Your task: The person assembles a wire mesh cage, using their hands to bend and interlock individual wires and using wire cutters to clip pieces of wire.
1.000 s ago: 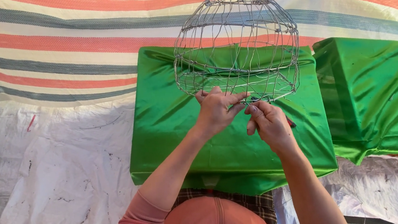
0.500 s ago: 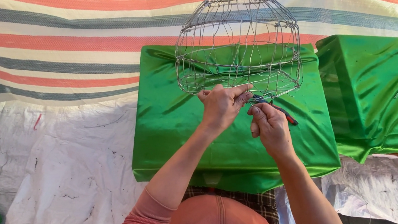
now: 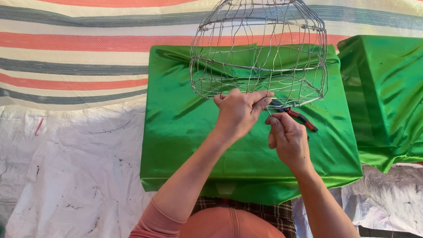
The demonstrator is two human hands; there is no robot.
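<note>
The domed wire frame (image 3: 258, 43), already largely formed and hanging over the green cloth (image 3: 187, 131), is being gripped at its near rim by the left hand (image 3: 236, 112), while red-handled pliers (image 3: 295, 116) are being clasped in the right hand (image 3: 287, 138) at a near-rim joint, apparently unfinished.

Two green satin-covered blocks (image 3: 192, 136) (image 3: 403, 97) sit on white sheeting (image 3: 59, 183) before a striped tarpaulin (image 3: 62, 50).

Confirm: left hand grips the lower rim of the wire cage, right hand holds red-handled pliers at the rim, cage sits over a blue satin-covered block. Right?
Not quite: the block under the wire cage is covered in green satin, not blue, as the head view shows. The rest holds: the left hand grips the cage's lower rim, and the right hand holds the red-handled pliers at that rim.
</note>
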